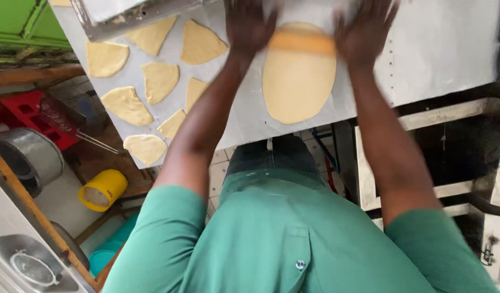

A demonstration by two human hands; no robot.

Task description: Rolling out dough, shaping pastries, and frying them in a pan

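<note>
Worktop: a pale grey metal sheet (440, 49) spreads under and to the right of the fingers.
Floor: light tiles (220, 168) show below the fingers, past the worktop's near edge.
Frame: a whitish metal stand (369, 179) sits lower right of the fingers.
Left side: a red crate (30, 111), a steel pot (27, 157) and a yellow tub (102, 190) lie well left of the fingers.
Wall: a green surface (14, 21) fills the far left corner.
Light: even daylight.

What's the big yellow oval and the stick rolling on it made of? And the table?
The oval looks like soft dough: pale yellow, matte, rolled flat. The rolling pin under both hands seems wooden, orange-tan, though blurred. The table looks like sheet metal: grey, dull, with small rivets.
</note>
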